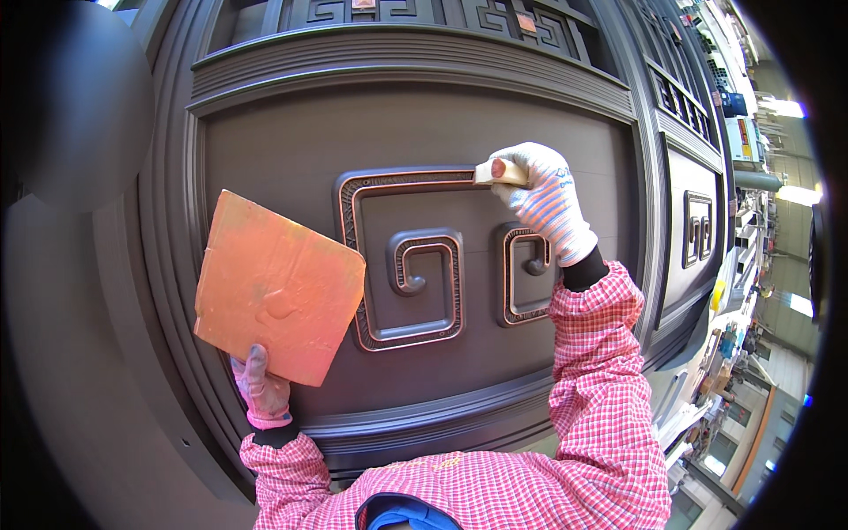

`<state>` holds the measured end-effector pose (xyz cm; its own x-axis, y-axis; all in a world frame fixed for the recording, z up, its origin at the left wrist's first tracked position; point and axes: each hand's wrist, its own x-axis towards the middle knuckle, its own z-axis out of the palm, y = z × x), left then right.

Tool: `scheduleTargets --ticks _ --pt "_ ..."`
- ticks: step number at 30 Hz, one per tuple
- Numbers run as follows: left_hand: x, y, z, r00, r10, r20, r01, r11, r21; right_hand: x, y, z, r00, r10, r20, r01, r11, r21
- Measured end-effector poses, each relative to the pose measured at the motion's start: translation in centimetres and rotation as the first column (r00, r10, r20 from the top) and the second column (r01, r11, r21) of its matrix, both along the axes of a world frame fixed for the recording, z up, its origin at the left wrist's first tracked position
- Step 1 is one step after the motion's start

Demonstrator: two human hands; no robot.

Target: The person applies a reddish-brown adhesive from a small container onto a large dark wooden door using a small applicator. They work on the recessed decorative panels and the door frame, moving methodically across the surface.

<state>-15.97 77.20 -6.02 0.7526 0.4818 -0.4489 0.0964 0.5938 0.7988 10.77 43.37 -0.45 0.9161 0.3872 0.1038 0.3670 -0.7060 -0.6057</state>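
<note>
Here, in the head view, the gloved right hand (543, 201) pinches a small pale block (497, 172) between thumb and fingers, the block jutting from the thumb side and pressed against the upper edge of the raised copper-toned scroll moulding (415, 265) on a dark grey door panel (415, 124). The moulding runs below and beside that hand. The gloved left hand (259, 389) grips the lower edge of an orange cardboard square (278, 287), which stands above its fingers, held flat before the panel, just beside the moulding.
</note>
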Motion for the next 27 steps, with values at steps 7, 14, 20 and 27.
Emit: scheduleTargets --ticks 7,14,20,27 --pt "0.3 -0.2 0.3 1.000 -0.013 -0.001 0.013 1.000 -0.004 0.0 -4.9 -0.1 0.994 -0.113 0.009 0.113 0.994 0.004" --pt "0.1 0.1 0.2 0.999 -0.029 0.015 0.030 0.999 -0.011 0.1 -2.8 0.7 0.999 -0.014 0.041 0.014 1.000 0.002" --pt "-0.1 0.2 0.0 1.000 -0.023 0.005 0.023 1.000 0.000 0.5 -4.0 -0.5 0.999 -0.044 -0.026 0.043 0.999 -0.006" --pt "0.0 0.1 0.3 0.999 -0.036 0.002 0.036 0.999 0.001 0.1 -6.9 0.4 0.991 -0.127 0.036 0.129 0.990 -0.048"
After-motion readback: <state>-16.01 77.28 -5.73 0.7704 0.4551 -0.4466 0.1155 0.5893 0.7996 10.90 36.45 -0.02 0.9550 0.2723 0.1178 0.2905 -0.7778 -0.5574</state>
